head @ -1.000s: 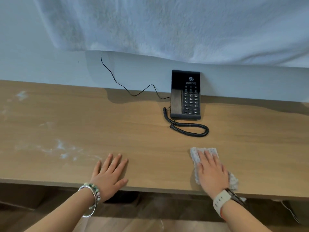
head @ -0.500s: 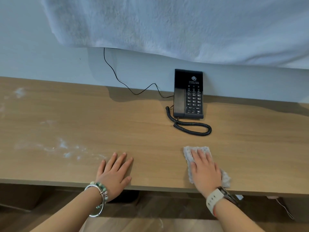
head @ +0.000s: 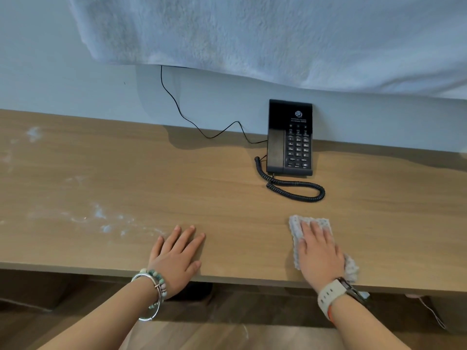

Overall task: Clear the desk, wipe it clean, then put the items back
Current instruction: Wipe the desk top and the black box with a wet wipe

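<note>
The right hand (head: pixel 319 251) presses the cloth (head: pixel 297 227) flat with straight fingers (head: pixel 316 229), but a wide wipe may snag the phone cord (head: pixel 323 193).

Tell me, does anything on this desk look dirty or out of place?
White powdery smears streak the desk left of the left hand, not yet wiped; the right hand presses the cloth well away from them.

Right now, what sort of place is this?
Probably a hotel room: a black corded desk phone with a logo sits against the wall on a long wooden desk, under a hanging white fleecy cloth.
</note>
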Action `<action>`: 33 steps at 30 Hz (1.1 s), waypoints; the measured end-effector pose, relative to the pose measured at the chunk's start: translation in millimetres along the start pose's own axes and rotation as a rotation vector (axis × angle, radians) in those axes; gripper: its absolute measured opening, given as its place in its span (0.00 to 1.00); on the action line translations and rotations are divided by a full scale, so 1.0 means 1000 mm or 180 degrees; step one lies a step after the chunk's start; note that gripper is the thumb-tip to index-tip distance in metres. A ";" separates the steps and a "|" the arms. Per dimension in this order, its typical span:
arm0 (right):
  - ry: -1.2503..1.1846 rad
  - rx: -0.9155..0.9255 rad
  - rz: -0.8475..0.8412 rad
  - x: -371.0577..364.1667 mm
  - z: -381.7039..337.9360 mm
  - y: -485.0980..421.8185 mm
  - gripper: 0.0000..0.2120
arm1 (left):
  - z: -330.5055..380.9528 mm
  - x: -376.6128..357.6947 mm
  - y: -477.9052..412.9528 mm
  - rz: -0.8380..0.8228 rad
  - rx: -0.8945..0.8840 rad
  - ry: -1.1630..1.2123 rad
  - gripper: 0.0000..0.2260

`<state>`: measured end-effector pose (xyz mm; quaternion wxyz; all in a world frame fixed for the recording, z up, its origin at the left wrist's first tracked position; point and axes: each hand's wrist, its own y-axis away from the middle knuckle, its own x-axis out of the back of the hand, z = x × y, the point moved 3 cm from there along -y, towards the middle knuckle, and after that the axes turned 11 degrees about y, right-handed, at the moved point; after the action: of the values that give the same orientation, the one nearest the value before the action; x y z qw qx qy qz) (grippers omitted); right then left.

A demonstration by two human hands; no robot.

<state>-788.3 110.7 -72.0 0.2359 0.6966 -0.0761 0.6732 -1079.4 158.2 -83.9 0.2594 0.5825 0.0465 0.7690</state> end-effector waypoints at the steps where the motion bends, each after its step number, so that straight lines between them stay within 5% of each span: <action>1: -0.0005 -0.0087 -0.0034 -0.001 -0.007 0.003 0.24 | 0.000 0.001 0.000 0.0010 0.0003 -0.0006 0.33; 5: 0.0002 0.1133 0.0403 -0.006 -0.088 0.045 0.27 | 0.002 0.005 0.001 -0.0007 -0.0011 0.0026 0.26; 7: 0.0131 0.1852 0.0087 -0.010 -0.108 0.055 0.29 | 0.002 0.006 0.001 0.0018 -0.0038 -0.0015 0.25; 10: 0.0251 0.1410 0.0450 0.001 -0.074 0.023 0.27 | 0.000 0.007 0.001 0.0066 -0.0148 -0.0121 0.26; 14: -0.0073 0.0120 -0.0031 0.002 -0.014 -0.018 0.24 | 0.001 0.010 0.002 0.0077 -0.0223 -0.0043 0.41; 20: 0.0160 0.1552 -0.0001 0.001 -0.085 0.002 0.26 | 0.001 0.033 -0.021 0.0584 -0.0271 0.0012 0.38; 25: 0.0119 0.1226 -0.0020 0.011 -0.078 -0.046 0.23 | -0.002 0.048 -0.061 0.0516 -0.0092 -0.0137 0.44; 30: 0.0073 0.1569 0.0014 0.017 -0.103 -0.074 0.31 | -0.007 0.054 -0.103 0.0377 0.0158 -0.0310 0.45; 33: -0.0040 0.1685 0.0015 0.025 -0.098 -0.106 0.23 | -0.005 0.060 -0.124 0.0308 0.0369 -0.0257 0.44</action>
<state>-830.1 251.5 -73.7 0.0435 0.7381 0.0996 0.6659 -1052.5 293.9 -79.6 0.1895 0.6286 0.0523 0.7525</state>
